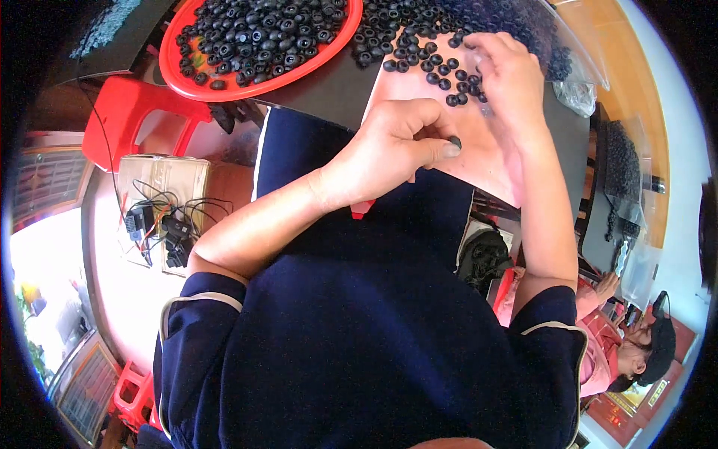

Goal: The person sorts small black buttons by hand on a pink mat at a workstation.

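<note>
My left hand (400, 142) is closed over the near part of a pale pink sheet (479, 161). Between its thumb and index finger it pinches a small black round part (455, 141), mostly covered by the fingers. Farther right, my right hand (512, 78) reaches over the sheet with curved fingers apart. Its fingertips are at the edge of a loose scatter of black, bead-like round parts (432, 78), several with a hole in the middle. Whether any part sits under those fingers is hard to see.
A red basin (224, 96) heaped with similar black parts stands at the far left of the dark table (318, 103). More parts are piled at the back beside a clear plastic sheet (580, 45). Left are a red stool (112, 127) and a carton (187, 168) with cables. Another person sits at right.
</note>
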### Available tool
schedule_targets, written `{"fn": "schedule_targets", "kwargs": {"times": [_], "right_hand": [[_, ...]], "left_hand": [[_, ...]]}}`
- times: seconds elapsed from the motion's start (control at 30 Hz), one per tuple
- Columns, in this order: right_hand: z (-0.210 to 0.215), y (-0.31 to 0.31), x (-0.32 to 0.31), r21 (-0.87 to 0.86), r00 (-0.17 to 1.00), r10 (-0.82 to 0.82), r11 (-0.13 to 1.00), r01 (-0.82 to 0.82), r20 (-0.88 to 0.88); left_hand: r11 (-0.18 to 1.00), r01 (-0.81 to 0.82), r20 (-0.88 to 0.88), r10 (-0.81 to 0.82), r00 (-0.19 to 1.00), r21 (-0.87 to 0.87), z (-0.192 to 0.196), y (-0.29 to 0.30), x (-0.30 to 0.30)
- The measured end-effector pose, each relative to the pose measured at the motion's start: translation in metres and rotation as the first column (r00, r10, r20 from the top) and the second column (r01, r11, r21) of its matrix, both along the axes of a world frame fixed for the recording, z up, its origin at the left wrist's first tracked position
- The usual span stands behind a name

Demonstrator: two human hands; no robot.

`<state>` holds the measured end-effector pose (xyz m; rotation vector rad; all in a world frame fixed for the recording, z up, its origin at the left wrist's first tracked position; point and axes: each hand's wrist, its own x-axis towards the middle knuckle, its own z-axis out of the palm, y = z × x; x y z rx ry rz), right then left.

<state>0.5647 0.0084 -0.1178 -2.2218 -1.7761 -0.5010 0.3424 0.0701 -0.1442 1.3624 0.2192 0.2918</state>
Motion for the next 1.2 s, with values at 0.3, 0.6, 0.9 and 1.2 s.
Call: {"fn": "schedule_targets", "kwargs": {"times": [0.3, 0.6, 0.9, 1.2], "right_hand": [[0.017, 0.020, 0.002, 0.012, 0.902, 0.177, 0.982, -0.187, -0.395], [0.006, 0.028, 0.007, -0.182, 0.953, 0.082, 0.973, -0.140, -0.292], [0.003, 0.036, 0.003, -0.143, 0.965, 0.147, 0.973, -0.180, -0.217], [0.006, 0.041, -0.005, -0.216, 0.984, 0.149, 0.962, -0.167, -0.098]], "left_hand": [[0.999, 0.032, -0.012, -0.032, 0.999, -0.023, 0.003, 0.000, 0.000], [0.999, 0.032, -0.006, -0.032, 0.999, -0.012, 0.003, 0.001, -0.001], [0.999, 0.034, 0.000, -0.034, 0.999, -0.027, 0.003, 0.000, 0.001], [1.000, 0.018, -0.002, -0.018, 1.000, 0.015, 0.003, 0.000, 0.001]]}}
